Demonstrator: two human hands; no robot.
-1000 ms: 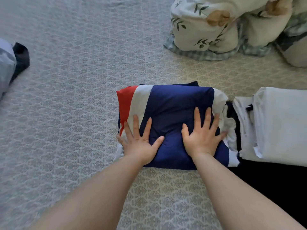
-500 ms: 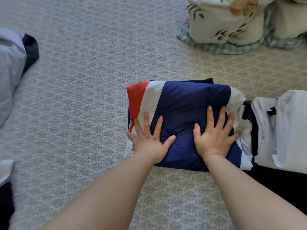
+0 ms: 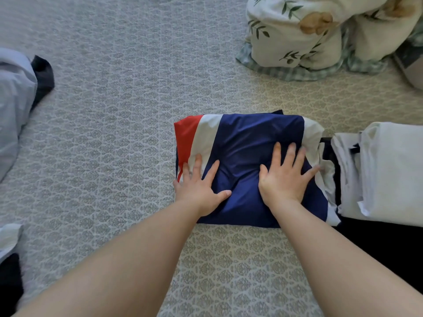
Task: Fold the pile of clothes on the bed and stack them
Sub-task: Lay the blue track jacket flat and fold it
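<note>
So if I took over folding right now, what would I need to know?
Left hand: open, pressing flat on the folded red, white and navy garment.
Right hand: open, also pressing flat on it.
Where things are: that garment lies on the bed in front of you. The white folded stack sits just to its right, on something dark.
Done: this garment looks folded.
Left: probably lift it onto the stack. A light blue garment with a dark piece lies unfolded at the far left, and more cloth shows at the lower left edge.
</note>
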